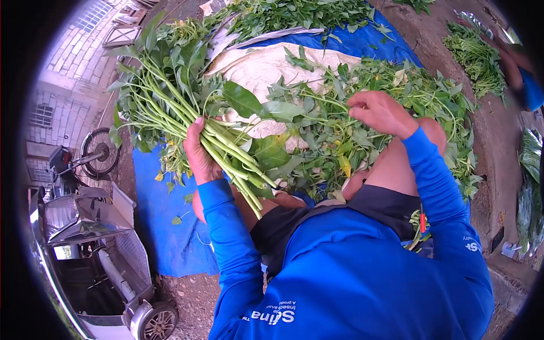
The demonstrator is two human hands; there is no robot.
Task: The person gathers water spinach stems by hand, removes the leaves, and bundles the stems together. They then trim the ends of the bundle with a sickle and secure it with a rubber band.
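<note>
A thick bunch of water spinach [170, 96] lies across my left hand [199, 152], whose fingers are wrapped round the pale green stems. Its leaves point up and away to the left, and the cut stem ends slant down toward my lap. My right hand [382, 113] is raised over my right knee, thumb and forefinger pinched on the end of a thin leafy stem [331, 102]. That stem stretches left above a loose heap of leafy greens [396, 88]. The heap spreads around my feet and knees, with a few yellowed leaves in it.
A pale sack cloth [258, 68] and a blue tarp [164, 209] lie under the greens. More greens [294, 17] are piled at the back. A motorcycle with a sidecar [96, 255] stands at left. Another person's arm [510, 62] shows at far right beside more bundles [476, 59].
</note>
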